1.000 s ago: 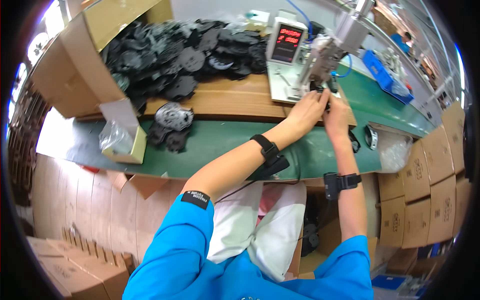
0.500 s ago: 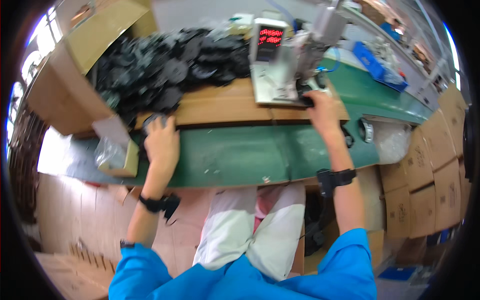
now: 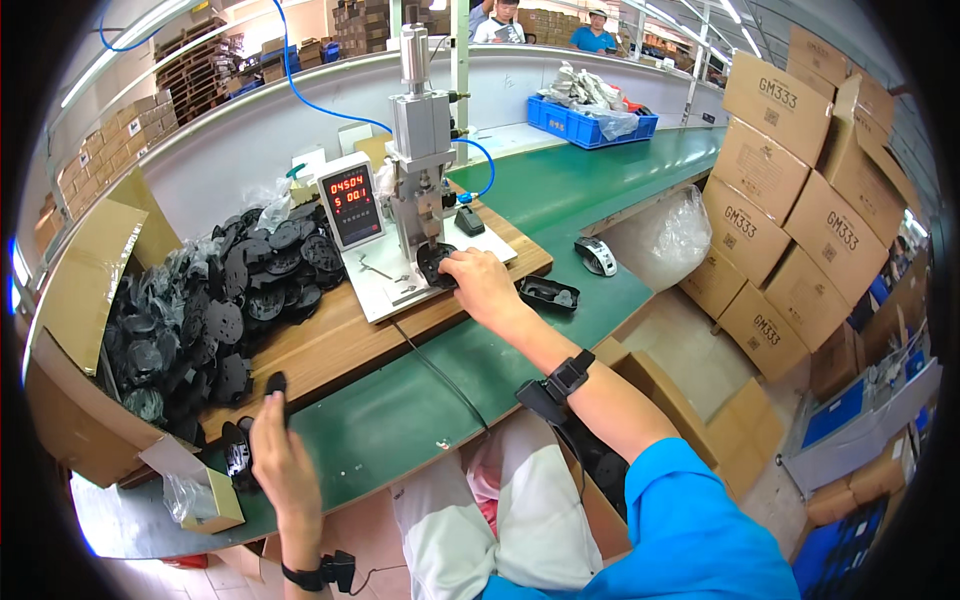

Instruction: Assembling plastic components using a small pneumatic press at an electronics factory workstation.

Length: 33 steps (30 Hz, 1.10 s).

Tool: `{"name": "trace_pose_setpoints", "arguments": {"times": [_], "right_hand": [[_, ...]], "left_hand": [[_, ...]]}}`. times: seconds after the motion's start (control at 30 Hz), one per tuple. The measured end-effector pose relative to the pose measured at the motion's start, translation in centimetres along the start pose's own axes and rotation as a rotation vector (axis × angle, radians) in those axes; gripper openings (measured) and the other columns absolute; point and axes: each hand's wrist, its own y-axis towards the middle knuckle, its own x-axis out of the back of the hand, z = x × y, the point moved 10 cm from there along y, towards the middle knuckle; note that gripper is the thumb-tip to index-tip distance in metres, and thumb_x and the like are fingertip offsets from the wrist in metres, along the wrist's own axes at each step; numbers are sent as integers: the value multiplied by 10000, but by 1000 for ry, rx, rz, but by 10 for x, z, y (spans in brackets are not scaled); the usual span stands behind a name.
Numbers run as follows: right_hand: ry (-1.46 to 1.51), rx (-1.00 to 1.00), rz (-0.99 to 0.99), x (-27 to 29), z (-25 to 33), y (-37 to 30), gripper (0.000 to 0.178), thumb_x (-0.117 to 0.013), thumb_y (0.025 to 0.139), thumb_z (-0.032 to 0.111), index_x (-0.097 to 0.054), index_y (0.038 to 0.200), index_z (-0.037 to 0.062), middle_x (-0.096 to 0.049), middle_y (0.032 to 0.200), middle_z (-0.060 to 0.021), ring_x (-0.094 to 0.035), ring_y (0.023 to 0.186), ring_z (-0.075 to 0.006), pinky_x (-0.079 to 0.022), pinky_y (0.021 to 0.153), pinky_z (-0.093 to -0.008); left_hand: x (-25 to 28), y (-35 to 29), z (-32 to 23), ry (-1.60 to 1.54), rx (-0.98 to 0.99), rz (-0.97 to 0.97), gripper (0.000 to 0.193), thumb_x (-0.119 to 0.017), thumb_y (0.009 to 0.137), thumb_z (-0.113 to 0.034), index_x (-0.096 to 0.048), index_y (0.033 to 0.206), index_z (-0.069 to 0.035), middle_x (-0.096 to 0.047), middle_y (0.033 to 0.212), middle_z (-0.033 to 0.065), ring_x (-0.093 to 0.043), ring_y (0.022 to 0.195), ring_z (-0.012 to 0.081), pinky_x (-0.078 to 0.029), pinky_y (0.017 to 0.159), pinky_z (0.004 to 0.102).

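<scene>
My right hand (image 3: 484,285) reaches to the press (image 3: 420,150) and grips a black round plastic part (image 3: 434,264) under its ram, on the white base plate. The fingers cover part of it. Down at the left, near the front edge of the wooden board, my left hand (image 3: 283,455) is raised with a small dark plastic piece (image 3: 276,384) at its fingertips. Motion blurs that hand slightly. Beside it on the green table lies a black part with a shiny face (image 3: 238,455). A large heap of black round plastic parts (image 3: 260,265) covers the board's left side.
A display box with red digits (image 3: 351,200) stands left of the press. To the right lie a black tray-like part (image 3: 548,294) and a silver-black piece (image 3: 596,256). Farther off are a blue crate (image 3: 590,124) and stacked cartons (image 3: 775,200). People stand beyond the partition.
The view has swung up and to the right, showing the cartons and far people. My left hand has come away from the pile's front edge with the dark piece. My right hand stays at the press.
</scene>
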Motion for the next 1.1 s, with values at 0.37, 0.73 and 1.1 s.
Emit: {"name": "trace_pose_setpoints", "arguments": {"times": [0.37,0.73,1.1], "right_hand": [[22,-5,66,-10,10,6,196,-646,830,-16,-735,976,81,-711,981,-95,-674,1019,-321,-543,878,-464],[308,-256,-399,123,-12,-137,436,-683,764,-96,-732,1171,50,-716,1100,-137,-663,1035,-347,-549,900,-421],[149,-1018,-118,120,-54,-486,367,-619,819,-75,-732,1156,18,-716,1132,-158,-653,1054,-343,-550,886,-388]], "left_hand": [[-73,30,-91,-198,-295,78,522,-639,820,115,-667,1316,-44,-674,1323,188,-647,1244,365,-487,1133,528],[-188,97,-177,-70,-601,159,502,-591,882,27,-616,1377,-54,-647,1366,240,-600,1323,382,-473,1144,467],[-245,122,-188,194,-603,203,433,-610,913,-9,-619,1345,-33,-676,1312,259,-679,1204,393,-578,990,443]]}}
